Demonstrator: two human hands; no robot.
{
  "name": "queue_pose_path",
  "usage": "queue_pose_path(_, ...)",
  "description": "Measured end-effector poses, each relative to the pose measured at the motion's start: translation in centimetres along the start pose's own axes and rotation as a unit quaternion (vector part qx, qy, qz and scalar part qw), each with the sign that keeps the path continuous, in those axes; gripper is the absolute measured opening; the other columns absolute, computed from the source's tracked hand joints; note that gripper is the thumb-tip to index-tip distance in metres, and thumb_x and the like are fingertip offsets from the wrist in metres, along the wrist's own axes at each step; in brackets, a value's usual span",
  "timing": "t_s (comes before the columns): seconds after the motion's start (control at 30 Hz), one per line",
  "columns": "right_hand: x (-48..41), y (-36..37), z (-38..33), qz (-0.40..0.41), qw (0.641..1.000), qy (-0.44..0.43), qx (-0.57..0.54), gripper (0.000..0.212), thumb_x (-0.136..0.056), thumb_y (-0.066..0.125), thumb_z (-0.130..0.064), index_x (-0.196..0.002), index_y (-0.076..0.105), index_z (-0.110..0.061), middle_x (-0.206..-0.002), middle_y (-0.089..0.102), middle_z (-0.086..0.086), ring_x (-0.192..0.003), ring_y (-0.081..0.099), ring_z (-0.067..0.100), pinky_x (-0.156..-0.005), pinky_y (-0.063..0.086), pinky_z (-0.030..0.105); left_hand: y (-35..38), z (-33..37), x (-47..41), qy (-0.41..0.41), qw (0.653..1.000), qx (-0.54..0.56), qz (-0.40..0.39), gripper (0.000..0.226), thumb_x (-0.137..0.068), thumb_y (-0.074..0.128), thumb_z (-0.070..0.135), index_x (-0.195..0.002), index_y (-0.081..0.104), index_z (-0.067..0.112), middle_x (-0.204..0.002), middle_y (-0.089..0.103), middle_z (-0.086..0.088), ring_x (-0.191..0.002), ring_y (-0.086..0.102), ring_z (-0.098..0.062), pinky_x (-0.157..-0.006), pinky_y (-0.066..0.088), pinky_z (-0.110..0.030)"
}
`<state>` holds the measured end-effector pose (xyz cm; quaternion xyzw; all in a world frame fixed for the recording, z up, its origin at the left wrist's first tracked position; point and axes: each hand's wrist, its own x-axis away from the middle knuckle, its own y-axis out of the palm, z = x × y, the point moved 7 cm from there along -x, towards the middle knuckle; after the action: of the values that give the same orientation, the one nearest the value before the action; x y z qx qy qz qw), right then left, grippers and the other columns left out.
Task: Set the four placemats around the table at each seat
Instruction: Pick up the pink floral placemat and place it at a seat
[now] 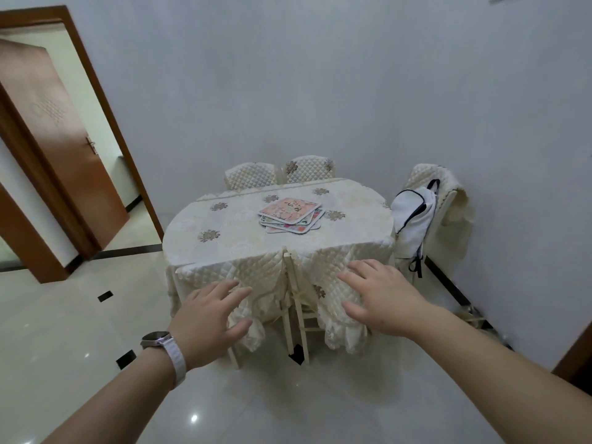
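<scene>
— Item one, the hands. What are the fingers doing?

— Left fingers [238, 293]: spreading wide and straight, holding nothing, reaching over the quilted cover of the near left chair [208, 270]. Right fingers [352, 278]: likewise fanning out and gripping nothing, over the cover of the near right chair [320, 267]. I cannot tell whether either set is touching the fabric.

— And behind the fingers?

— The left hand [211, 318] is showing palm down, with a pale-strapped watch [160, 341] sitting on its wrist. The right hand [381, 299] is palm down too, its forearm bare. Both arms are stretching in from the near edge.

— Item two, the placemats?

— The placemats [290, 214] are lying in one loose, fanned stack, pink and patterned, on the far right part of the table [224, 229], well apart from both hands. The seats around the table are not showing any mat.

— The table itself?

— Oval, wearing a cream cloth with flower motifs. The two near chairs are standing pushed in against it.

— The remainder?

— Two far chairs [251, 177] in matching covers are standing against the wall. A right chair [448, 203] is carrying a white bag [413, 219] with dark straps. A brown door [48, 123] is standing open at the far left. The glossy pale floor [80, 315] is catching light.
</scene>
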<state>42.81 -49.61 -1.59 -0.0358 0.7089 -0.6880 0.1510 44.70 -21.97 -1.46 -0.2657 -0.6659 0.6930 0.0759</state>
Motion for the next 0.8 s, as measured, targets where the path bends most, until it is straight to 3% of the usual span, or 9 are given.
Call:
queue_pose_path(0.37, -16.6, 6.6, 1.0, -0.04, 0.999, 0.013, 0.011, 0.058, -0.093, 0.038, -0.054, -0.146, 0.034, -0.032, -0.153, 0.033, -0.002, -0.141, 0.026, 0.019, -0.113, 0.026, 0.04, 8.2, -9.6, -13.7, 0.004, 0.995, 0.1, -0.003, 0.063, -0.083, 0.036, 0.064, -0.138, 0.045, 0.035, -0.141, 0.048, 0.005, -0.127, 0.044, -0.017, -0.103, 0.039, -0.04)
queue_pose_path(0.63, -27.7, 7.6, 4.2, -0.057, 0.996, 0.066, 0.031, 0.053, -0.093, 0.042, -0.05, -0.143, 0.038, -0.031, -0.152, 0.034, -0.003, -0.139, 0.029, 0.019, -0.109, 0.029, 0.039, 11.9, -18.8, -25.5, 0.035, 0.995, 0.089, -0.003, 0.064, -0.08, 0.036, 0.063, -0.132, 0.054, 0.029, -0.135, 0.055, -0.002, -0.123, 0.051, -0.024, -0.096, 0.043, -0.044)
queue_pose_path(0.8, -31.9, 7.6, 6.3, -0.047, 0.995, 0.083, 0.035, 0.055, -0.093, 0.043, -0.052, -0.144, 0.038, -0.031, -0.153, 0.035, -0.002, -0.139, 0.029, 0.02, -0.107, 0.031, 0.039, 12.9, -21.0, -30.4, 0.055, 0.996, 0.071, 0.002, 0.06, -0.08, 0.041, 0.059, -0.126, 0.06, 0.025, -0.126, 0.062, -0.005, -0.114, 0.058, -0.028, -0.088, 0.049, -0.045)
